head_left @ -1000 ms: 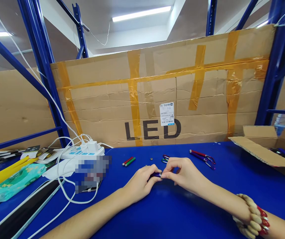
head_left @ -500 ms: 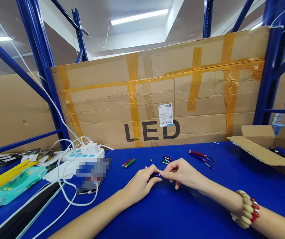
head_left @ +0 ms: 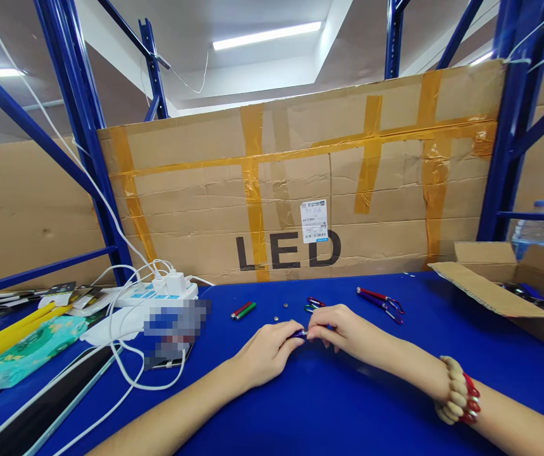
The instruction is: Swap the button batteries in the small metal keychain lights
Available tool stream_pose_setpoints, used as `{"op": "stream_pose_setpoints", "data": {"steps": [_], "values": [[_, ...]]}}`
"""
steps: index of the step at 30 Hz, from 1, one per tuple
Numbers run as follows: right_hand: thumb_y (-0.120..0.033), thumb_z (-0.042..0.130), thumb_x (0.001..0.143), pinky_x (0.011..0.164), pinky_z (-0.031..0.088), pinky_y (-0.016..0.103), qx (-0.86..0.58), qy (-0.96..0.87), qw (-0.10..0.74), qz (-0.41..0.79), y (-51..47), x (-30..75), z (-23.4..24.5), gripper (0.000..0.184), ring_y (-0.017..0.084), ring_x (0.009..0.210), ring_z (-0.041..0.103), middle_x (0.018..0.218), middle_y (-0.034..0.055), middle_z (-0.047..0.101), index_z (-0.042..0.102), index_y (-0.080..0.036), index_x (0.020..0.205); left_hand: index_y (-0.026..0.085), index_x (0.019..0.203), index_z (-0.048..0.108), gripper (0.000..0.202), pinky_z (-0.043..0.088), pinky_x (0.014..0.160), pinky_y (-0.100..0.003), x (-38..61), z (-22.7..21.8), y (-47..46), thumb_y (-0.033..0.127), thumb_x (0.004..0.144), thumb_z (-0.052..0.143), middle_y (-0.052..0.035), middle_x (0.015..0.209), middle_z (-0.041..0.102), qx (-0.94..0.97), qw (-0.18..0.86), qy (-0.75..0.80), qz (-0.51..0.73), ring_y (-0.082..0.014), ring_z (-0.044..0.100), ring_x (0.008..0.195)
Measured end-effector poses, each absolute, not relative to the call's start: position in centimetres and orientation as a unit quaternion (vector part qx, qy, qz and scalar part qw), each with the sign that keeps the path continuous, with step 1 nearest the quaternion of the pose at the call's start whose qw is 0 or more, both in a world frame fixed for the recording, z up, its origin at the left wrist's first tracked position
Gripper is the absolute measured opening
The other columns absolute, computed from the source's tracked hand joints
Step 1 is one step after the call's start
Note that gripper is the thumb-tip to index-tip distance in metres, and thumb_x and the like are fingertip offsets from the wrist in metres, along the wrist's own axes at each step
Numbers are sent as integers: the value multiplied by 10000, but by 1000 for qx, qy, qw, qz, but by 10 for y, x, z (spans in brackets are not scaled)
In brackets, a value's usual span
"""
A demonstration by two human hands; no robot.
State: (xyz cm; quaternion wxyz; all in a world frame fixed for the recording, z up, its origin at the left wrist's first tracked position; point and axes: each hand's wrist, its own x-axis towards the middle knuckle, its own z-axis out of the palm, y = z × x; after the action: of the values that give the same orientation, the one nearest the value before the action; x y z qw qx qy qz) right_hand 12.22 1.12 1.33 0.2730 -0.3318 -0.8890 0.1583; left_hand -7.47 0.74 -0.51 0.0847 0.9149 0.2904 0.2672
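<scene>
My left hand (head_left: 272,354) is closed around a small dark purple tube (head_left: 299,334), which looks like a mini flashlight body with a silvery end. At that end, my right hand (head_left: 341,326) pinches with thumb and fingertips; anything smaller between them is hidden. Just beyond my hands lie two small round metal discs, one nearer (head_left: 276,318) and one farther (head_left: 285,305). Left of these, a red tube (head_left: 240,310) and a green tube (head_left: 246,311) rest side by side. Behind my right hand are a red carabiner clip (head_left: 316,301) and a green one (head_left: 309,308), partly covered.
Red and purple tubes with carabiners (head_left: 380,303) lie at the right. An open cardboard box (head_left: 490,291) holds dark items. To the left are a white power strip (head_left: 170,288), tangled cables, a blurred phone-like item (head_left: 177,329) and a teal packet (head_left: 29,354). A cardboard wall (head_left: 196,209) stands behind.
My right hand has shifted slightly at the tube's end, and more of the silvery end shows. My left hand keeps its hold. The view has moved a little.
</scene>
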Motion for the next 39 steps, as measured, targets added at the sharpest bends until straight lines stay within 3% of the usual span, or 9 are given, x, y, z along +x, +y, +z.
{"op": "stream_pose_setpoints", "data": {"steps": [4,8,11,16,20,33,39], "values": [[-258,290,931,592,399,246,-284,-937,202,-13,3,123,19,349,144,650,557,729,54,620,582,-162,767,186,955,539,204,425,713,-222,-75,-4,3,208,915,340,-24,883,612,923,75,279,254,-149,577,796],[-205,305,909,547,360,254,-315,-926,196,-66,-5,116,16,310,152,599,534,687,54,598,543,-164,714,177,894,532,180,423,638,-223,-76,-7,4,189,893,353,-27,815,611,924,23,287,252,-154,585,727],[-252,310,898,542,363,242,-353,-900,254,28,-10,107,11,342,133,549,502,600,26,558,475,-179,608,180,871,521,149,424,622,-221,-77,-9,5,182,876,373,-28,806,617,924,-13,283,256,-158,593,723],[-531,295,843,371,320,198,-421,-787,288,348,-9,96,3,445,84,332,369,384,-55,390,391,-203,558,188,865,524,160,434,615,-236,-78,-10,5,156,862,367,-23,810,633,921,-46,280,268,-168,606,728],[-647,364,752,321,292,176,-428,-741,296,424,-3,95,-3,489,68,293,341,350,-76,371,392,-202,551,193,889,538,167,446,641,-243,-76,-9,5,156,861,377,-23,843,640,918,-36,296,262,-172,610,761],[-458,368,862,411,324,168,-399,-822,249,321,9,114,8,420,63,360,414,436,-57,417,539,-165,614,208,1006,532,201,424,851,-256,-73,-3,4,196,919,351,-23,1018,612,913,109,297,257,-151,561,936],[-362,417,869,537,371,185,-366,-891,200,181,7,123,12,361,74,454,478,545,-18,562,619,-168,641,169,993,547,226,444,785,-259,-74,-4,2,174,913,336,-56,941,614,932,72,278,220,-166,573,864]]}}
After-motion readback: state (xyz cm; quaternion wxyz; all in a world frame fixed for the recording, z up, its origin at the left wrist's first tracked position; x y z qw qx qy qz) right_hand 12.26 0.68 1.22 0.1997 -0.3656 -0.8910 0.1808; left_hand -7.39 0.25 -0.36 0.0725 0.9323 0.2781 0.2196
